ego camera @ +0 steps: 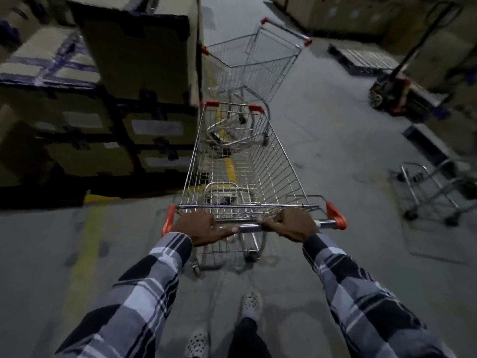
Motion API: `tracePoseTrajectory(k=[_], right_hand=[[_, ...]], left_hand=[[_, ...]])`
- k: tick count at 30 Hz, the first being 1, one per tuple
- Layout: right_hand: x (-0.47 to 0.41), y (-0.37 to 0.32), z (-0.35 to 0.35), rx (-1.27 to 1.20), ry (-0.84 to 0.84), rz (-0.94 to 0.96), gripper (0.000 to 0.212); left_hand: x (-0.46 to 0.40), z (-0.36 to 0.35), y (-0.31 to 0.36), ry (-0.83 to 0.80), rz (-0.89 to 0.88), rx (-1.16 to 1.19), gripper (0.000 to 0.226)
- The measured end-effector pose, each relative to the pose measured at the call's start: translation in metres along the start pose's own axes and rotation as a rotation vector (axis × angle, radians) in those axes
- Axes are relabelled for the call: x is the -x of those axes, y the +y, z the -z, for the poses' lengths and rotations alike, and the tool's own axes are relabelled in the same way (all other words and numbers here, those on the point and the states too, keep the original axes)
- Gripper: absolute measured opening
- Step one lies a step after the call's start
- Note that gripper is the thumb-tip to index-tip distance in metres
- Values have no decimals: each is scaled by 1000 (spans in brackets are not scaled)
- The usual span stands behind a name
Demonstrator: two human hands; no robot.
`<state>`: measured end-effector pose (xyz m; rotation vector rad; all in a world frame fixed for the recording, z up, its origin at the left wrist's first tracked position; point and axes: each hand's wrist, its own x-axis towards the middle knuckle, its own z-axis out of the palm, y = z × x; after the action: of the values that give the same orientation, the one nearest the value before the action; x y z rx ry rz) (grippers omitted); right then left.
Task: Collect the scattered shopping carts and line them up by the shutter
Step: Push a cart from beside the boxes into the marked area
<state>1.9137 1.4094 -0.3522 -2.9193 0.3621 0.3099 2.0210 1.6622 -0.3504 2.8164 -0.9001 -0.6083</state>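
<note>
Currently pushing | our left hand and right hand both wrapped tight round the chrome handle bar of the silver wire shopping cart with orange corner caps | second matching cart just ahead of its nose, beside stacked cardboard boxes | empty, so we expect it light, rigid, free-rolling; steer from the bar | shutter not in view

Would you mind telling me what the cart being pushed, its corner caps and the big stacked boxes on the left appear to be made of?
The cart looks like bright plated steel wire: a thin shiny silver grid. Its corner caps seem to be moulded orange-red plastic, smooth and opaque. The stacked boxes appear to be brown cardboard, matte, with dark tape along the seams.
</note>
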Motion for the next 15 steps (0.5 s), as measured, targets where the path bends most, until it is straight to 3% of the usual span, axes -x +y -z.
tracePoseTrajectory(k=[3,15], right_hand=[[28,2,-10,12,47,-17,86],[154,33,-43,34,182,-219,84]], left_hand=[[13,-3,8,-25,-25,-19,107],[64,-23,80,-146,-198,-45,100]])
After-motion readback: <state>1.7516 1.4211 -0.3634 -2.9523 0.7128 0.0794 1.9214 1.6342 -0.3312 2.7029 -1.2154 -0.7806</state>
